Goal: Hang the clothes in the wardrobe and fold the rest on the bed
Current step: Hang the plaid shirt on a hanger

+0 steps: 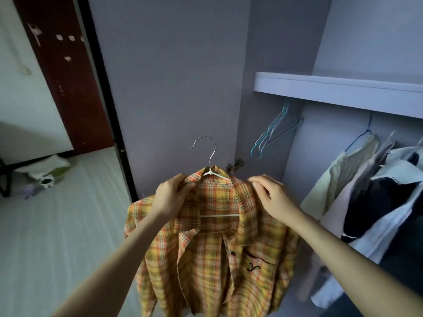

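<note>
A yellow and orange plaid shirt (210, 255) hangs on a white hanger (209, 163) with a metal hook, held up in front of the open wardrobe door. My left hand (171, 195) grips the shirt's left shoulder at the collar. The shirt's right shoulder is under my right hand (272, 195), whose fingers curl over the fabric. The hanger's lower bar shows inside the open collar. To the right, the wardrobe (338, 90) stands open.
Several empty blue and white hangers (272, 133) hang under the wardrobe shelf. Hung clothes (370, 193), pale and dark, fill the right side. The grey wardrobe door (169, 88) stands straight ahead. Left lie a pale floor, a dark red door (61, 72) and small objects (43, 172).
</note>
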The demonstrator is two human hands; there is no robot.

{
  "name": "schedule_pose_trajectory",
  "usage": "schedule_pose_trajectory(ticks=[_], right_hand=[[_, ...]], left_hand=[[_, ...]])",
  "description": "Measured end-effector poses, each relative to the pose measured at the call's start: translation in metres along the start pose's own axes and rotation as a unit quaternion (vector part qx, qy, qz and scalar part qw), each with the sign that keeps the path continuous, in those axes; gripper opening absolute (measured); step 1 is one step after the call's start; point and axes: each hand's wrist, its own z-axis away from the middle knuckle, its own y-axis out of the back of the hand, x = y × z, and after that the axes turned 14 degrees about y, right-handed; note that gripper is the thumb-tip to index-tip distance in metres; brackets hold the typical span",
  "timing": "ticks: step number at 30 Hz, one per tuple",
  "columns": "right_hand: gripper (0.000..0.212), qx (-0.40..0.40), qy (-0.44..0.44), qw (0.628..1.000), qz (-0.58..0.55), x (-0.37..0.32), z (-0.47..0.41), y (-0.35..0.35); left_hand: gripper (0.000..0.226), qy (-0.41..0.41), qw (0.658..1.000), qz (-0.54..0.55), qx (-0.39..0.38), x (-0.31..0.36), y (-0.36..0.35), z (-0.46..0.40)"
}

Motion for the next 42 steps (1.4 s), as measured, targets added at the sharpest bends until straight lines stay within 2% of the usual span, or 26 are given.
schedule_pose_trajectory(ticks=[2, 6, 9, 12, 14, 17, 20, 23, 25, 29, 31, 37, 42], right_hand=[[0.022, -0.051, -0.036, 0.997, 0.041, 0.012, 0.019, 0.009], [0.016, -0.067, -0.071, 0.992, 0.074, 0.017, 0.042, 0.024], [0.015, -0.076, -0.078, 0.983, 0.146, 0.015, 0.049, 0.036], [0.012, -0.054, -0.086, 0.969, 0.224, 0.013, 0.064, 0.048], [0.012, -0.059, -0.136, 0.952, 0.268, 0.013, 0.077, 0.056], [0.014, -0.030, -0.233, 0.923, 0.306, 0.011, 0.092, 0.066], [0.011, 0.063, -0.274, 0.904, 0.322, 0.004, 0.088, 0.070], [0.020, 0.134, -0.314, 0.881, 0.328, 0.002, 0.065, 0.065], [0.026, 0.125, -0.344, 0.880, 0.303, 0.005, 0.045, 0.059], [0.024, -0.016, -0.332, 0.883, 0.331, 0.018, 0.016, 0.048], [0.025, -0.025, -0.343, 0.874, 0.343, 0.028, 0.011, 0.044], [0.044, 0.074, -0.412, 0.841, 0.343, 0.080, -0.005, 0.033], [0.041, 0.143, -0.469, 0.812, 0.315, 0.134, -0.034, 0.038]], left_hand=[[0.014, 0.010, 1.000, 0.018, 0.007, -0.001, -0.004, -0.002], [0.019, 0.026, 0.999, 0.040, -0.011, 0.008, -0.017, -0.007], [0.022, 0.038, 0.996, 0.069, -0.040, 0.021, -0.034, -0.012], [0.026, 0.039, 0.997, 0.002, -0.065, 0.038, -0.056, -0.022], [0.040, 0.034, 0.995, -0.047, -0.078, 0.050, -0.069, -0.029], [0.054, -0.006, 0.994, -0.073, -0.084, 0.064, -0.084, -0.039], [0.048, -0.048, 0.993, -0.065, -0.083, 0.078, -0.098, -0.043], [0.047, -0.078, 0.990, -0.068, -0.098, 0.094, -0.111, -0.045], [0.048, -0.101, 0.988, -0.070, -0.090, 0.102, -0.116, -0.049], [0.050, -0.165, 0.983, -0.066, -0.056, 0.119, -0.120, -0.066], [0.052, -0.195, 0.977, -0.070, -0.040, 0.126, -0.122, -0.078], [0.061, -0.263, 0.959, -0.105, -0.008, 0.161, -0.141, -0.131], [0.070, -0.334, 0.937, -0.089, 0.041, 0.206, -0.162, -0.166]])
